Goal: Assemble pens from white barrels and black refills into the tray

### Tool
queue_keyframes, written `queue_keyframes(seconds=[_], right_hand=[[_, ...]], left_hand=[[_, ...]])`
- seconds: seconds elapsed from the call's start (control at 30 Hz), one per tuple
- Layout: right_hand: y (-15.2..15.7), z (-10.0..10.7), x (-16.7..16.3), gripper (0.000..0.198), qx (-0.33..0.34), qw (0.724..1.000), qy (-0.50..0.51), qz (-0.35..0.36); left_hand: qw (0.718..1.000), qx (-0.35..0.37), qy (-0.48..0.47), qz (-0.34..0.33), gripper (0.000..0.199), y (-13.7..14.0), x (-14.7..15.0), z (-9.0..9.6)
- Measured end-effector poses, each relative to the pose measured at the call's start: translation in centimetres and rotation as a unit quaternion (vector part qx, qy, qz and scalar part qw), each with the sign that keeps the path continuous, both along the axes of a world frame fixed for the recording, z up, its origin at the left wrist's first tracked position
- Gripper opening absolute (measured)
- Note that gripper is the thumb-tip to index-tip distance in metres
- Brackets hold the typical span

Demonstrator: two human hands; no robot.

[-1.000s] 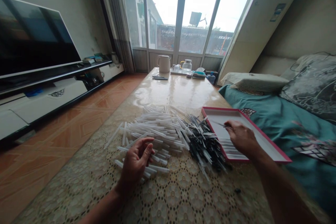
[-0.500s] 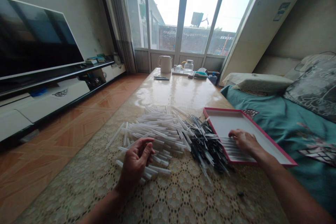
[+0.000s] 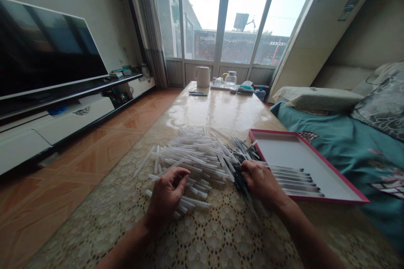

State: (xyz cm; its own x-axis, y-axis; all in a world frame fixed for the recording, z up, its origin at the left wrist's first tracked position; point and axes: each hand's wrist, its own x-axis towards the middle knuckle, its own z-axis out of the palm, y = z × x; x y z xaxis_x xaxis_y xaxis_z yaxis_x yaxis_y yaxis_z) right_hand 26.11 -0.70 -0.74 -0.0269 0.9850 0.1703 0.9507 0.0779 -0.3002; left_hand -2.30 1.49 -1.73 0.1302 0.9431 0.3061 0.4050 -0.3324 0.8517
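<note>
A heap of white translucent plastic tubes (image 3: 195,153) lies spread on the table. My left hand (image 3: 168,189) rests at the near left side of this heap, thumb and fingertips drawn together; whatever may be between them does not show. Thin black sticks, like pen refills (image 3: 240,145), form a second pile touching the tubes on the right. Over that pile bends my right hand (image 3: 260,181), its fingers curled in among the sticks and hiding what they grip. Beside it, several clear tubes with black ends (image 3: 299,179) lie in a row in a shallow pink-rimmed tray (image 3: 334,172).
A patterned cover spreads over the long table (image 3: 202,235). At its far end stand a beige jug (image 3: 202,77), a glass pot (image 3: 230,78) and a tissue pack (image 3: 246,87). A sofa with a teal cover (image 3: 341,126) borders the right side; a TV cabinet stands left.
My right hand has moved left out of the tray onto the black pile, uncovering the tubes' black ends. My left hand has barely moved. The view has shifted slightly.
</note>
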Motion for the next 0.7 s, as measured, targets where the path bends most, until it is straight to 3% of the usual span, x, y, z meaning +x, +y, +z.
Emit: queue_keyframes(seconds=[0.17,0.7], right_hand=[[-0.1,-0.7,-0.5,0.014,0.016,0.996,-0.077,-0.049],[0.6,-2.0,-0.4,0.008,0.068,0.981,-0.152,-0.104]], left_hand=[[0.996,0.050,0.074,-0.012,0.012,0.2,-0.2,-0.2],[0.992,0.047,0.113,-0.034,0.012,0.2,-0.2,-0.5]])
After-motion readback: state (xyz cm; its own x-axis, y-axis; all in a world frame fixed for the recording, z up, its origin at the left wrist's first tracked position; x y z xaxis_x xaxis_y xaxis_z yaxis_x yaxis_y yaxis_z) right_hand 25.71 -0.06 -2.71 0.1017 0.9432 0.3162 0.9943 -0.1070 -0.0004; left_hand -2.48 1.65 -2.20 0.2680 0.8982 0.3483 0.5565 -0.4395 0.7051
